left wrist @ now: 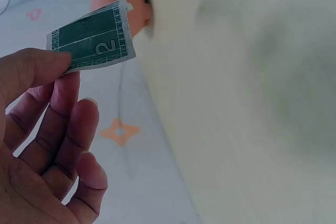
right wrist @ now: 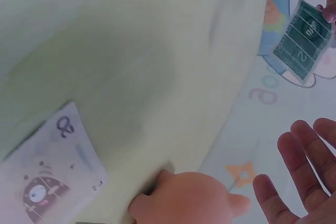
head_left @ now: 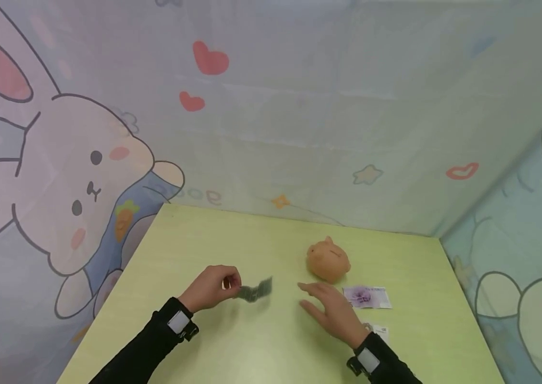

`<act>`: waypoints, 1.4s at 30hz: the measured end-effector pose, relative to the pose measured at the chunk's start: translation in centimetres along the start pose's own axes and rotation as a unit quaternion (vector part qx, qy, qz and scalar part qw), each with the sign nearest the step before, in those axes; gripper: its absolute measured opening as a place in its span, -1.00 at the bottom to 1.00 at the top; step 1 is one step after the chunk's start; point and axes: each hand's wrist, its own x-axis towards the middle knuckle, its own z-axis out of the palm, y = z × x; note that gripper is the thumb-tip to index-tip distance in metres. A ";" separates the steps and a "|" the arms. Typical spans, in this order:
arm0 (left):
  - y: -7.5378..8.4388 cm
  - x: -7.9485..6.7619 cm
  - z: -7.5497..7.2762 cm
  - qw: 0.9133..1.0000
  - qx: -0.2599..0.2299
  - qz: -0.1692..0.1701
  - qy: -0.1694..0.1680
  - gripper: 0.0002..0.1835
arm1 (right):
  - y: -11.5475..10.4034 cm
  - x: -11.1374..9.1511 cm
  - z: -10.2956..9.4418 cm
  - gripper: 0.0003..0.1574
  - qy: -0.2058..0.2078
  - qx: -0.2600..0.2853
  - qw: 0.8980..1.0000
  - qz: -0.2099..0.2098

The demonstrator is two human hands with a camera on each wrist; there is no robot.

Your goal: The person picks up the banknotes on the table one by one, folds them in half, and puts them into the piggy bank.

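Observation:
Between thumb and fingers, my left hand (head_left: pixel 213 287) pinches a small green banknote (head_left: pixel 256 289) above the table. A "2" and fold creases show on the green banknote (left wrist: pixel 92 38) in the left wrist view. To the right, my right hand (head_left: pixel 331 312) is held with fingers extended and apart, gripping nothing. Just beyond it stands an orange piggy bank (head_left: pixel 328 260) with a slot on top. A purple banknote (head_left: pixel 367 297) lies flat beside the right hand. Partly hidden under the right wrist is a whitish banknote (head_left: pixel 380 333), which shows "20" in the right wrist view.
The pale yellow table (head_left: pixel 194 234) meets a cartoon-printed cloth (head_left: pixel 290 133) along its back edge. Another printed cloth panel (head_left: pixel 530 240) hangs along the right side, and a big rabbit print (head_left: pixel 84 176) covers the left.

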 end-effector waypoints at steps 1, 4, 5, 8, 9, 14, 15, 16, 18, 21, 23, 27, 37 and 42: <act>0.3 0.3 -0.2 1.000 -0.006 -0.002 0.002 -0.92 | 0.1 0.2 0.0 -0.51 0.003 0.007 1.000 0.001; 1.4 1.2 -0.8 1.000 -0.016 -0.005 0.007 -0.92 | 0.4 0.9 -0.2 -0.50 0.006 0.039 0.999 0.012; 1.7 1.5 -0.9 1.000 -0.017 -0.003 0.009 -0.94 | 0.5 1.2 -0.3 -0.50 0.006 0.053 0.998 0.015; 2.4 2.4 -1.1 1.000 -0.023 0.005 0.011 -0.96 | 0.9 2.0 -0.3 -0.49 -0.003 0.090 0.996 0.027; 2.6 2.7 -1.1 1.000 -0.026 0.007 0.011 -0.97 | 1.0 2.3 -0.3 -0.50 -0.005 0.100 0.995 0.029; 3.2 3.7 -0.6 0.999 -0.040 0.026 0.017 -0.96 | 1.2 2.9 0.3 -0.53 0.009 0.132 0.991 0.024; 3.2 3.8 -0.5 0.998 -0.043 0.029 0.018 -0.96 | 1.1 2.9 0.4 -0.55 0.017 0.138 0.990 0.022; 3.2 3.8 -0.4 0.998 -0.046 0.032 0.018 -0.95 | 1.1 3.0 0.5 -0.57 0.026 0.146 0.989 0.020; 3.3 3.9 -0.3 0.998 -0.052 0.035 0.019 -0.95 | 1.1 3.1 0.6 -0.63 0.043 0.165 0.985 0.017; 3.3 3.9 -0.2 0.997 -0.061 0.038 0.017 -0.96 | 1.2 3.4 0.6 -0.71 0.067 0.185 0.980 0.008; 3.3 3.9 -0.1 0.997 -0.062 0.038 0.017 -0.96 | 1.2 3.4 0.6 -0.74 0.076 0.194 0.978 0.003; 3.1 3.9 0.1 0.997 -0.060 0.035 0.019 -0.95 | 0.9 3.4 0.5 -0.73 0.079 0.198 0.977 0.007; 2.7 3.8 0.7 0.995 -0.087 0.020 0.033 -0.92 | -1.9 4.2 -1.6 -0.83 0.086 0.210 0.973 0.050; 2.6 3.6 1.4 0.992 -0.108 -0.010 0.064 -0.95 | -1.9 4.7 -2.3 -0.82 0.108 0.204 0.972 0.030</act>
